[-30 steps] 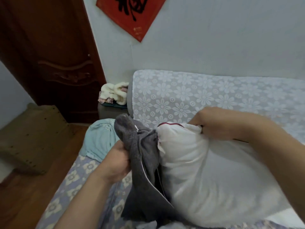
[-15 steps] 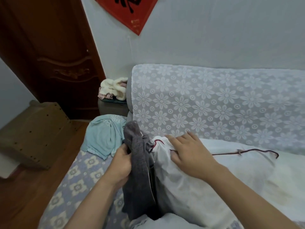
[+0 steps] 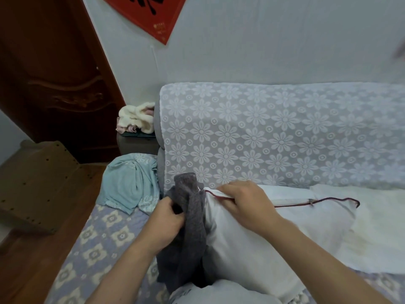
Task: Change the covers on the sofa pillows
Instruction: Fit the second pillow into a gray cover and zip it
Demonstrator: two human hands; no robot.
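Observation:
A white pillow [image 3: 258, 244] with dark red piping lies on the sofa seat [image 3: 98, 235] in front of me. A dark grey cover [image 3: 190, 229] is bunched against its left end. My left hand [image 3: 168, 224] grips a fold of the grey cover. On the pillow's upper left corner, my right hand [image 3: 245, 202] curls its fingers over the piped edge. A second white cloth [image 3: 377, 227] lies past the pillow on the right.
A light blue cloth [image 3: 131, 185] is heaped on the seat's left end. The sofa back [image 3: 285, 137] carries a white flowered lace throw. A grey side table [image 3: 135, 143] holds cream fabric. A wooden bench [image 3: 37, 183] and dark door [image 3: 54, 73] stand left.
My right hand came off the pillow's top and moved down onto its left corner. The pillow now lies flat on the seat, and my left hand keeps hold of the grey cover.

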